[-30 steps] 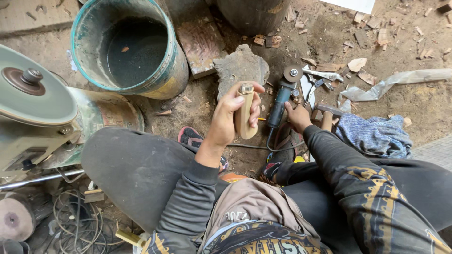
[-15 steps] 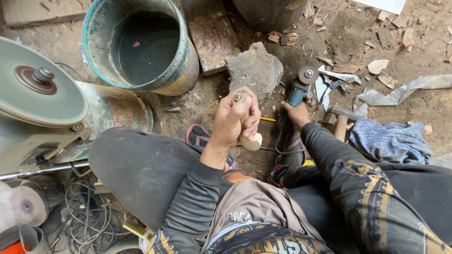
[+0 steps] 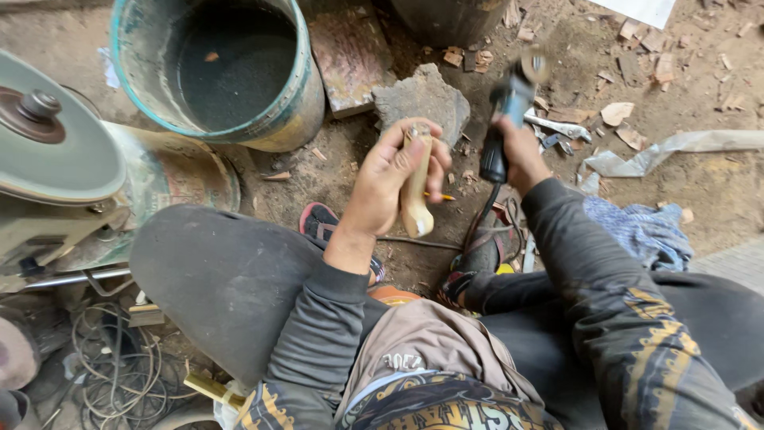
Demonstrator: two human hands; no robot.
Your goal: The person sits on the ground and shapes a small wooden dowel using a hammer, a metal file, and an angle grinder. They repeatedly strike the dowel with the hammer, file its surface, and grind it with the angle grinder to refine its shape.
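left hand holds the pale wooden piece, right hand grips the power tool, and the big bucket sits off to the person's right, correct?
Not quite. The bucket sits to the person's left, beside the grinding wheel, as the head view shows. The rest holds: the left hand holds the pale wooden piece, and the right hand grips the power tool.

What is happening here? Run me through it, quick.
A person sits on the ground. The left hand grips a pale wooden piece, fingers wrapped round its upper part, lower end sticking out below. The right hand holds a small corded power tool lifted off the ground, its tip blurred. A grey stone lies ahead, a green-rimmed bucket to its left.
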